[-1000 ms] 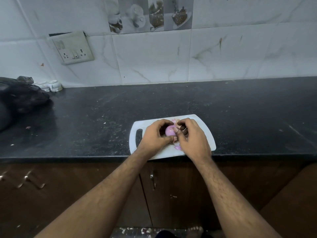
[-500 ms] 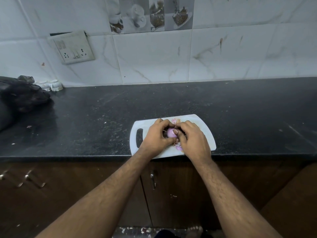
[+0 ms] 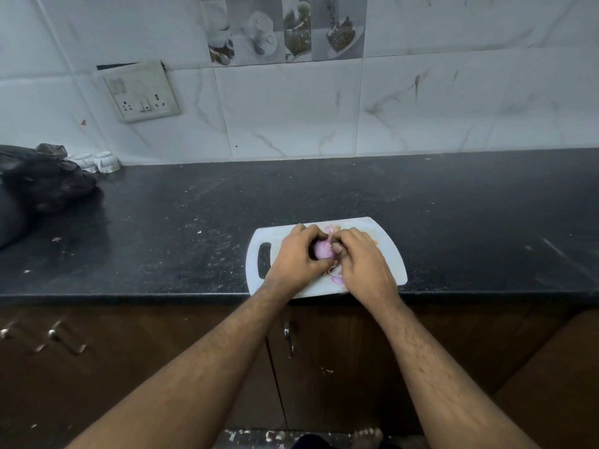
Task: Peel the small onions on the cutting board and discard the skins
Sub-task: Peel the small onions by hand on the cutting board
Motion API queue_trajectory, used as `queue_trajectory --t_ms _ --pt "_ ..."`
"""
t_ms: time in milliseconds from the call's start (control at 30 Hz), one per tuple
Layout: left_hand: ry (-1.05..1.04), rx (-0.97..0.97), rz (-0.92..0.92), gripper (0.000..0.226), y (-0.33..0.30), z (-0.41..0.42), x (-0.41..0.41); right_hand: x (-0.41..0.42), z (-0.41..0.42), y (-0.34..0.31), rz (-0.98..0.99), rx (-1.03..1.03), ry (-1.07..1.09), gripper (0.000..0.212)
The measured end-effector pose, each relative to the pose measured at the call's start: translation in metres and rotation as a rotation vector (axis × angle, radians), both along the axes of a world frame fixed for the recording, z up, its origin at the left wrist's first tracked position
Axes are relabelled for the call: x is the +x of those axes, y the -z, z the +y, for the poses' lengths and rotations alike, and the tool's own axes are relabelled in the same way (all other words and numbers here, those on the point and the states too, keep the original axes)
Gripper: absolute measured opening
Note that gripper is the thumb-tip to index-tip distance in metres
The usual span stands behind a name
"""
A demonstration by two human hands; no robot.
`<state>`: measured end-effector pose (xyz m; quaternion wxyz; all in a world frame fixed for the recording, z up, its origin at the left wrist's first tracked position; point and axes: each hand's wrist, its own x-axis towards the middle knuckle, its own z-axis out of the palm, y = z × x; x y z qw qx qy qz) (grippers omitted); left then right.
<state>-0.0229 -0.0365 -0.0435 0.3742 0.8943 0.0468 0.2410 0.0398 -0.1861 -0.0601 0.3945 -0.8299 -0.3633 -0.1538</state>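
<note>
A white cutting board (image 3: 387,244) with a handle slot lies at the front edge of the black counter. Over its middle, my left hand (image 3: 296,259) grips a small pale purple onion (image 3: 322,249). My right hand (image 3: 364,262) pinches a thin strip of onion skin (image 3: 330,236) that stands up from the onion's top. Loose skins (image 3: 334,227) lie on the board's far edge. Another purple piece (image 3: 337,280) shows between my wrists near the board's front. Both hands hide most of the board's centre.
The black counter (image 3: 453,205) stretches wide on both sides of the board. A dark plastic bag (image 3: 39,186) sits at the far left beside small white objects (image 3: 97,162). A wall socket (image 3: 141,90) is on the tiled wall. Cabinet doors are below.
The onion has turned in my left hand and shows more bare purple flesh. My right fingers have pulled a strip of skin upward from it.
</note>
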Motion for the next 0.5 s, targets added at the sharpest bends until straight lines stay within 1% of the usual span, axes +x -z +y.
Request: queue_trajectory --t_ms 67,100,167,200,267,333,500 --pt "0.015 -0.017 0.002 0.041 0.0013 0.0009 0.0013 0.0005 0.0003 -0.0028 0.124 0.083 0.073 0.027" --pt "0.023 -0.027 -0.003 0.043 0.0015 0.0011 0.0016 0.0 -0.0001 -0.004 0.159 0.107 0.093 0.025" --pt "0.03 -0.027 -0.01 0.045 0.0024 0.0024 0.0024 -0.003 0.0006 -0.0059 0.225 0.167 0.057 0.018" --pt "0.031 -0.023 -0.011 0.045 0.0031 0.0029 0.0028 -0.0041 0.0006 -0.0063 0.228 0.176 0.039 0.016" --pt "0.026 -0.025 -0.004 0.046 0.0039 0.0029 0.0032 -0.0043 -0.0003 -0.0065 0.16 0.154 0.038 0.015" --pt "0.024 -0.034 0.008 0.046 0.0042 0.0035 0.0036 -0.0029 -0.0005 -0.0052 0.118 0.137 0.03 0.009" --pt "0.028 -0.035 0.021 0.047 0.0041 0.0047 0.0037 -0.0028 0.0 -0.0022 0.138 0.172 0.03 0.006"
